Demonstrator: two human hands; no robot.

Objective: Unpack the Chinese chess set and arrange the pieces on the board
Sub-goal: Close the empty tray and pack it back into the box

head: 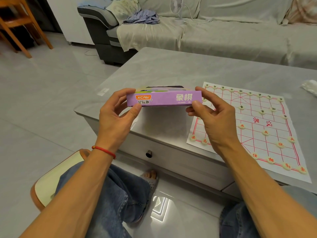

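Behind everything, a sofa [214,31] draped in a pale cover runs across the far side, with a striped cloth [142,17] bunched on its seat and a small white fan [178,9] standing just beside that; a wooden chair [20,23] sits off at the far left. In front of you is the grey table [171,69], its drawer knob [148,154] facing your knees. On the table's right part lies the paper board [267,121], printed with red lines, and the round pale pieces [265,132] are spread over it: black-marked ones along the far rows, red-marked ones along the near rows. Your right forearm hides part of the board's near left area. You hold the purple box [164,99] above the table's near left corner, to the left of the board, its long side panel turned toward you with the XCPAI logo and "XIANG QI" on it. Your left hand [116,115] pinches the box's left end, thumb under the lower edge and fingers curled over the top; your right hand [214,114] grips the right end the same way. A red string bracelet [103,151] circles your left wrist
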